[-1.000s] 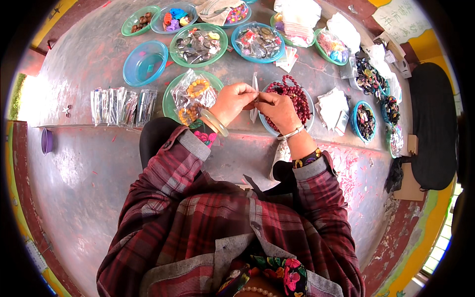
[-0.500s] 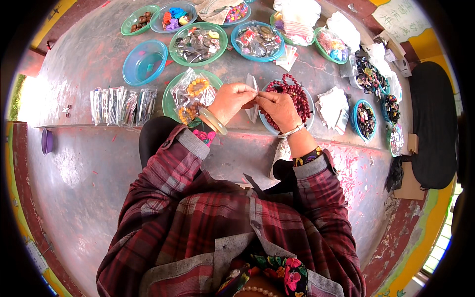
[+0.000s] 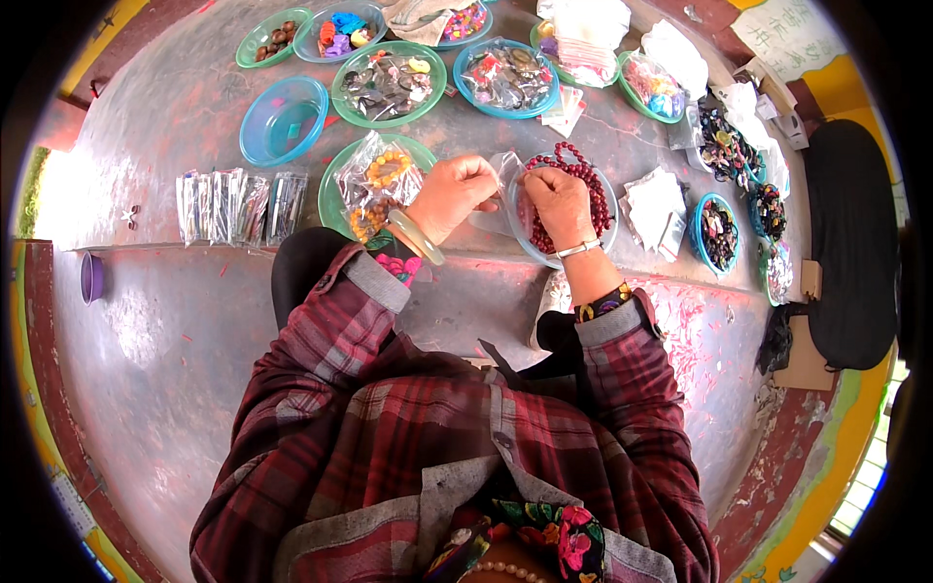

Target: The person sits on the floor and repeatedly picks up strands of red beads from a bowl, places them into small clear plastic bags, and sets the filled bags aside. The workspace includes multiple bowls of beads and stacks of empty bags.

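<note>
Between my two hands a small clear plastic bag (image 3: 506, 171) is stretched out, thin and crinkled, with nothing visible inside it. My left hand (image 3: 453, 197) pinches its left side with curled fingers. At its other side my right hand (image 3: 560, 202) is closed on the plastic. Under the right hand sits a pale blue bowl (image 3: 610, 231) heaped with dark red bead strings (image 3: 591, 194). By my left wrist is a green bowl (image 3: 328, 197) holding clear bags with yellow bead bracelets (image 3: 389, 171) and brown ones.
A row of slim clear packets (image 3: 229, 206) lies at left, below a blue bowl (image 3: 284, 121). Bowls of bagged trinkets (image 3: 507, 78) stand farther back. White cards (image 3: 655, 209) and a basket of dark small goods (image 3: 717, 235) are at right. The ledge edge (image 3: 466, 260) runs before me.
My hands have drawn apart from fingertips nearly touching, the right one moving right. The plastic bag has turned and now spreads between them.
</note>
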Demonstrator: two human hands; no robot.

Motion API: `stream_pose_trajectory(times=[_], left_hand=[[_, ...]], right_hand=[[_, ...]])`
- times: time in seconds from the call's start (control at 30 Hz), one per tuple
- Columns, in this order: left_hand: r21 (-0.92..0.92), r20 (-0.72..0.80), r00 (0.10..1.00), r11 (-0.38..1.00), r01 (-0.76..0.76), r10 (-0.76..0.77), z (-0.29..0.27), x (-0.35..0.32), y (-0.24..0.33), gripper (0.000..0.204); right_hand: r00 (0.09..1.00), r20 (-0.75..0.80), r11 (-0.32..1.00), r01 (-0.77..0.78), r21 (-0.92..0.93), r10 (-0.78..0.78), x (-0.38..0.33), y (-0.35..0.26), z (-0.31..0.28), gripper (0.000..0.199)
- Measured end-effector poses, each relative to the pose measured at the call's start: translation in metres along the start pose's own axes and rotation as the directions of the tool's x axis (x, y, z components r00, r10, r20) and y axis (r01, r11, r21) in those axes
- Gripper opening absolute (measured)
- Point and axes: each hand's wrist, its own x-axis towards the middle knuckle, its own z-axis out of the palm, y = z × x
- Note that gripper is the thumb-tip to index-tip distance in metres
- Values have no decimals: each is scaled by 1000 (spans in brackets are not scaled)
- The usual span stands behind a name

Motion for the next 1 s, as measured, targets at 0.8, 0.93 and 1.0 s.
stream_pose_trajectory(times=[0.8,0.93,1.0], left_hand=[[923,138,791,212,-321,596,3,-1,-2,25],[841,323,839,274,-467,438,4,1,-11,23],[841,301,922,388,-377,243,8,-1,-11,21]], right_hand=[[931,86,718,331,-613,-355,-17,-6,-6,10],[947,60,783,297,-547,-317,-20,0,-12,7],[922,113,797,377,-472,-370,-18,14,-10,6]])
